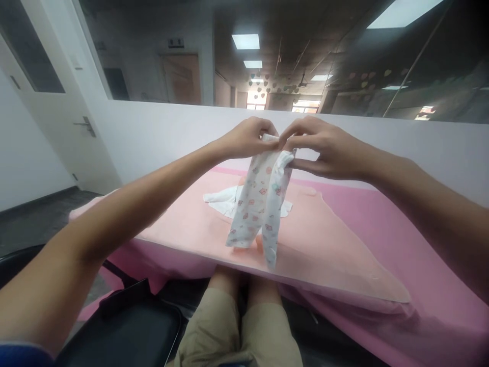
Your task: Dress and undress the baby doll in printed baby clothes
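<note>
A small pair of white baby pants [254, 196] with a reddish print hangs in the air above the table, its two legs pointing down. My left hand [252, 136] pinches the waistband at its left side. At the right side of the waistband, my right hand [319, 145] grips the cloth between thumb and fingers. Behind the pants, a white garment [221, 200] lies spread on the peach cloth [336, 244]; the hanging pants hide its middle. Near the lower ends of the legs an orange-pink shape [260, 243] shows in part, and I cannot make out what it is.
The peach cloth lies over a pink table cover [382, 219]. A black chair [126, 326] stands at the lower left, against the table's near side. Beyond the table rises a white wall [164, 130] with a wide window [290, 56]. A door [57, 102] is at the left.
</note>
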The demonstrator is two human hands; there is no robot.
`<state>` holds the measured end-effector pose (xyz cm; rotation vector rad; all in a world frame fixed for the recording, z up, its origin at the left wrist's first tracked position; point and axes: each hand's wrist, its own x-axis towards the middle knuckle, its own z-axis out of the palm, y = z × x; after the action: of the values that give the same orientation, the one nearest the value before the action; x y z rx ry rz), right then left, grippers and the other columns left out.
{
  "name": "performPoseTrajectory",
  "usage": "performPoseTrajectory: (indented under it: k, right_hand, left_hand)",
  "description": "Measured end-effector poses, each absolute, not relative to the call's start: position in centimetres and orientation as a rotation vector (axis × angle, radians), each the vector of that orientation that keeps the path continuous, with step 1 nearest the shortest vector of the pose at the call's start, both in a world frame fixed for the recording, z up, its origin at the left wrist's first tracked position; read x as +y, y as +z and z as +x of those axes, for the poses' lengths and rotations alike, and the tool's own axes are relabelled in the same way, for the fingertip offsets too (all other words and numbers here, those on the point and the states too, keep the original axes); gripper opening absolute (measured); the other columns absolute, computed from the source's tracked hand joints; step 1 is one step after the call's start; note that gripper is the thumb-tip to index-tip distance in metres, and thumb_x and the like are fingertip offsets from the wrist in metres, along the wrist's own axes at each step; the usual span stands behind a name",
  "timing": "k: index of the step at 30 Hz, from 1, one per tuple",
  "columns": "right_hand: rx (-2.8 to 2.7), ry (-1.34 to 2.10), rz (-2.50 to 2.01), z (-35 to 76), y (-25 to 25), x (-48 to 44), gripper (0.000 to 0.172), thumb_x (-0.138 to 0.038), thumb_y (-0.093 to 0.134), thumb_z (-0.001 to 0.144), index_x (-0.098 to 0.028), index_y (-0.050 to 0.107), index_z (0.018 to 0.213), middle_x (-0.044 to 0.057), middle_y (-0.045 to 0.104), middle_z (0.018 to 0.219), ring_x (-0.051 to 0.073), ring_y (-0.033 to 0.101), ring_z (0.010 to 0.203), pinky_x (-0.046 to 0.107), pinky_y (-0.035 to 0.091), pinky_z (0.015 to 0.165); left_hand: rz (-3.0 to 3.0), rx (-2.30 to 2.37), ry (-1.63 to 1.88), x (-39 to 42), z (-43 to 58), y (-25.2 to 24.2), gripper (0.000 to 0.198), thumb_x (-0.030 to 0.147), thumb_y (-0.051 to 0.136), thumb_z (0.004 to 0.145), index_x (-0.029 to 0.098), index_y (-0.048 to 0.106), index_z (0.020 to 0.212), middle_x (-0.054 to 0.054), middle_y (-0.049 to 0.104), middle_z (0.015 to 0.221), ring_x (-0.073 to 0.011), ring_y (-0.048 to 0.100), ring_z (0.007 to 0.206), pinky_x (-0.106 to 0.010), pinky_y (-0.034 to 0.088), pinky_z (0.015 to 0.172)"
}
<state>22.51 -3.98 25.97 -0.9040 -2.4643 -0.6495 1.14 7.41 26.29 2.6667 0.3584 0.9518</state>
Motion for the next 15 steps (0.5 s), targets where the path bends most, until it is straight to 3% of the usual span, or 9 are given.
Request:
performPoseTrajectory:
  k: [6, 11, 15]
  right_hand:
    - [-2.385, -0.611, -1.173, 22.5, 26.2, -3.9, 0.03, -0.049, 0.059, 0.101, -0.025, 0.071, 0.089, 0.0, 0.065, 0.075, 0.016, 0.053, 0.066, 0.032, 0.035, 0.064]
    - [-2.186, -0.647, -1.28, 21.5, 26.4, -3.2, 0.036, -0.053, 0.066, 0.096, -0.023, 0.065, 0.075, 0.0, 0.057, 0.065, 0.017, 0.049, 0.064, 0.034, 0.031, 0.064]
    - [-2.044, -0.737, -1.231, 21.0, 26.7, -2.8, 0.033, -0.051, 0.072, 0.092, -0.022, 0.063, 0.078, 0.007, 0.064, 0.084, 0.024, 0.056, 0.085, 0.037, 0.039, 0.072]
  left_hand:
    - [2.422, 0.318, 0.847, 7.5, 0.1, 25.7, 0.033, 0.041, 0.078, 0.088, 0.016, 0.076, 0.109, -0.013, 0.073, 0.095, -0.0258, 0.068, 0.096, -0.045, 0.055, 0.087]
    - [2.294, 0.31, 0.86, 6.7, 0.5, 25.0, 0.031, 0.041, 0.073, 0.093, 0.017, 0.071, 0.113, -0.013, 0.074, 0.102, -0.0255, 0.071, 0.1, -0.045, 0.058, 0.089]
    - [2.223, 0.302, 0.961, 5.4, 0.4, 24.5, 0.032, 0.048, 0.061, 0.102, 0.018, 0.068, 0.112, -0.013, 0.074, 0.107, -0.0261, 0.072, 0.107, -0.043, 0.058, 0.091]
